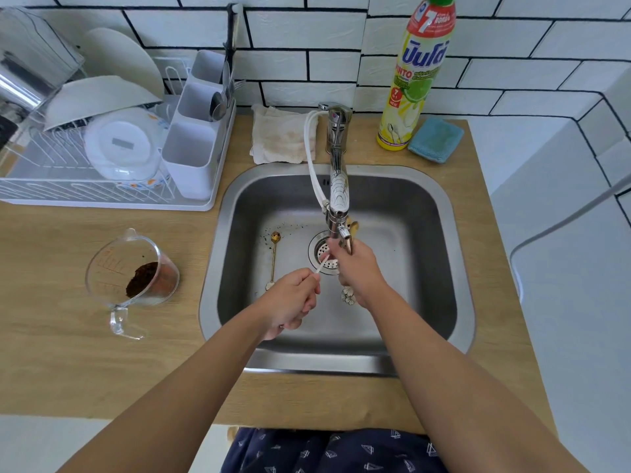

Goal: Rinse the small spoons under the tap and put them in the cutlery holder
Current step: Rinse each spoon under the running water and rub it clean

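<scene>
currently both hands work under the tap [338,186]: left hand [290,300] pinches a white spoon handle [321,262], right hand [356,264] grips a gold spoon [348,295]. another gold spoon [274,257] lies in the sink [426,213]; wet fingers could drop one onto the drain.

Counter clutter around the sink

A jug [131,278] holding dark grounds, perhaps coffee, sits at 9 o'clock; a rack [68,186] with plates [102,97] at 10; a cloth [280,136] at 12; a soap bottle [415,80] and sponge [435,139] at 1.
</scene>
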A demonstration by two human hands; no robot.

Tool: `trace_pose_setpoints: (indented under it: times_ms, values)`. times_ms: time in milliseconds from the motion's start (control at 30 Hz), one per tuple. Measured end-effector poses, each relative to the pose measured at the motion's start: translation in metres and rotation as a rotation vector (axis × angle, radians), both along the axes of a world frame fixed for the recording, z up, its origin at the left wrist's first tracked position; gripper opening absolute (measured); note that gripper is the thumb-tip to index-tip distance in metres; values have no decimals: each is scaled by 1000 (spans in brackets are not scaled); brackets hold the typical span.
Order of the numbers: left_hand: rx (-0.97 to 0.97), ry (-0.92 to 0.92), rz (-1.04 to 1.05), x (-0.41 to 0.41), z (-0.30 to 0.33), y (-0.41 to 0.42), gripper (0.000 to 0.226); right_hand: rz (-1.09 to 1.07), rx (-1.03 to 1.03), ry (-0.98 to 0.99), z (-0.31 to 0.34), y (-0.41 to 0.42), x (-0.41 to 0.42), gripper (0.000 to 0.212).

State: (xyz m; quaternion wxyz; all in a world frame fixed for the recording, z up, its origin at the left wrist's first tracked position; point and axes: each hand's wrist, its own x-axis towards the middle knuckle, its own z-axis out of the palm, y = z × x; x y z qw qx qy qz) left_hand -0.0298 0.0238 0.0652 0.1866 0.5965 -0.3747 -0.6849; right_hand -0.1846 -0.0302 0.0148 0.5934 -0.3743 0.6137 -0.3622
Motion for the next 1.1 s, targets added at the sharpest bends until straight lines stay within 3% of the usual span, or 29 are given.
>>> trace_pose_setpoints:
  times_ms: [100,200,367,467,533,633,700,833,900,1033,1100]
  values:
    - [7,30,14,2,-3,-1,31,96,16,-51,4,6,3,16]
    - [-31,9,-23,7,-8,0,36,-91,135,-144,9,-2,-1,18]
    - [-183,-296,47,-2,-11,-28,62,-57,151,-219,11,6,-9,15]
    - [-313,-397,-24,-22,-13,-47,53,-205,93,-169,14,1,-16,19]
    - [-317,-271,-73,-29,-16,-54,34,-375,75,-174,17,-8,-26,19]
    - [-221,-95,-66,-32,-20,-57,28,-481,70,-164,19,-17,-41,16]
    - [-231,-208,-15,-35,-23,-59,28,-459,65,-144,18,-16,-40,17]
    - [-331,-566,67,-42,-22,-59,64,-435,39,-205,20,-11,-25,34]
    - [-320,-508,36,-39,-25,-58,61,-435,31,-227,21,-11,-24,32]
    - [-195,0,-57,-19,-37,-53,35,-437,67,-134,21,-15,-33,19]
    - [-189,25,-33,-13,-37,-52,34,-456,70,-147,19,-14,-31,20]
